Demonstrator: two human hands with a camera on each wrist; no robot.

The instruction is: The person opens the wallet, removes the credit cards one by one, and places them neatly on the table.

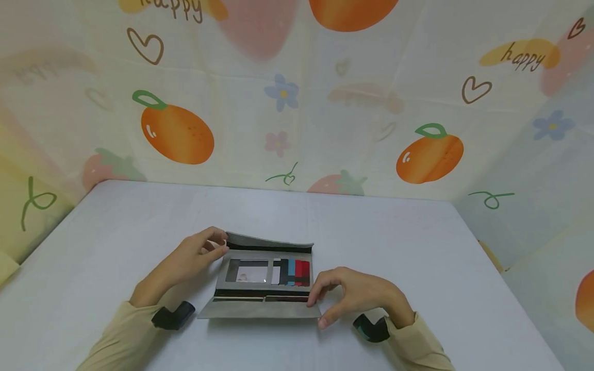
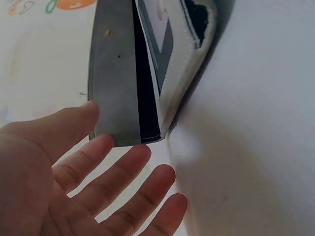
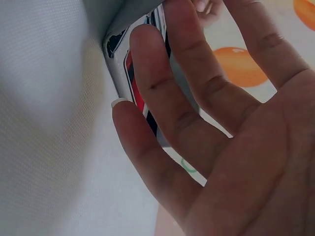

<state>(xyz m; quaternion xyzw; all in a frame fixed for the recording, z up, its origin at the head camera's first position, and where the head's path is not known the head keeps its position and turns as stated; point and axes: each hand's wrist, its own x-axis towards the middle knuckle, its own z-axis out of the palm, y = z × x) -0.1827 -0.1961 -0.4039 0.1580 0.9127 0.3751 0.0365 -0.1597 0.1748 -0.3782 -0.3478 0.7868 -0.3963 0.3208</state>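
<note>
A grey wallet (image 1: pixel 260 309) lies unfolded on the white table, its far flap (image 1: pixel 269 240) tilted up and its near flap spread toward the person. Inside are a clear window pocket (image 1: pixel 252 271) and card slots holding blue and red cards (image 1: pixel 301 272). At the far left corner my left hand (image 1: pixel 187 257) pinches the far flap's edge between thumb and index finger; its other fingers are spread in the left wrist view. My right hand (image 1: pixel 359 291) holds the near right corner, index finger over the flap and thumb at its edge. In the right wrist view its fingers partly cover the wallet.
The white table (image 1: pixel 399 232) reaches back to a cloth backdrop (image 1: pixel 246 118) printed with oranges, hearts and flowers. Black devices (image 1: pixel 174 316) sit at both wrists, by beige sleeves (image 1: pixel 118 335).
</note>
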